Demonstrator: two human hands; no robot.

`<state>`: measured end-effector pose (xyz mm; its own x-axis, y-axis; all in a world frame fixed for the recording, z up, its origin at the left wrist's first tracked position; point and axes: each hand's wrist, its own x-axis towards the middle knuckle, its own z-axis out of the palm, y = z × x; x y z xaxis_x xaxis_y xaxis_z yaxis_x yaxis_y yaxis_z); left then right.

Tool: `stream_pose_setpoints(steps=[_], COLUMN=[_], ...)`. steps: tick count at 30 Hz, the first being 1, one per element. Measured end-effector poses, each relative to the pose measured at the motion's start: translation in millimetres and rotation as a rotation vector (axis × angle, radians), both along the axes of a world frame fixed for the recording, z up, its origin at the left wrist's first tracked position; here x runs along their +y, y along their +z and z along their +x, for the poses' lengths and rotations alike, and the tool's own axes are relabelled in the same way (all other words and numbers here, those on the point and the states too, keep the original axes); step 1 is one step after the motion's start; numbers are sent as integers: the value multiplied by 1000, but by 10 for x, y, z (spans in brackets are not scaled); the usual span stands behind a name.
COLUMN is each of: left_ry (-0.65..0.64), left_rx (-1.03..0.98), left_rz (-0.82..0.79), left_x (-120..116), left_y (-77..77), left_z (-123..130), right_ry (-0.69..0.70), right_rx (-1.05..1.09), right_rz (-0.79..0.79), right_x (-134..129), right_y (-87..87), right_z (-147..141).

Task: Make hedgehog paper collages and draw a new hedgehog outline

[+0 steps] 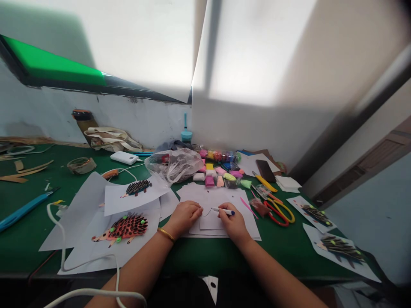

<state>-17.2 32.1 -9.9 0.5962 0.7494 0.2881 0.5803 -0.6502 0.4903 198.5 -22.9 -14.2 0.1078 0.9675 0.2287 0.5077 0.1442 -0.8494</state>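
Observation:
My right hand (231,222) grips a white marker with a dark blue end (227,211), its tip pointing left at the paper. A short curved dark line shows beside the tip on a small white sheet (213,223), which lies on larger white sheets (253,231). My left hand (186,215), with a gold bangle at the wrist, rests on the left edge of the sheets, palm down, its fingers together and flat. To the left lies a picture of a red hedgehog with dark spines and green dots (128,227), below another hedgehog picture (136,188).
Colored clay packets (210,173) and a plastic bag (180,164) lie behind the sheets. Red scissors (276,214), a yellow cutter (265,182) and a phone (265,171) are at right, with more hedgehog pictures (342,248). A white cable (63,244) crosses the left side.

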Motion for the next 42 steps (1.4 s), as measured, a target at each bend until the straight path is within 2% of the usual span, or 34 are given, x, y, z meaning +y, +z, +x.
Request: stream_pose_setpoints(steps=[10,31,42], left_ry=[9,6,15], left_rx=[-4,-27,-19], left_rz=[-1,-2,-10], left_x=[-9,4,-3], left_y=[4,-30,-11], left_z=[7,2,-2], right_ry=[193,251,194], right_rx=[87,77,37], right_rz=[-90,-89,-94], right_x=[-64,-58,-56], right_y=[44,31,46], right_z=[-54,-59,-62])
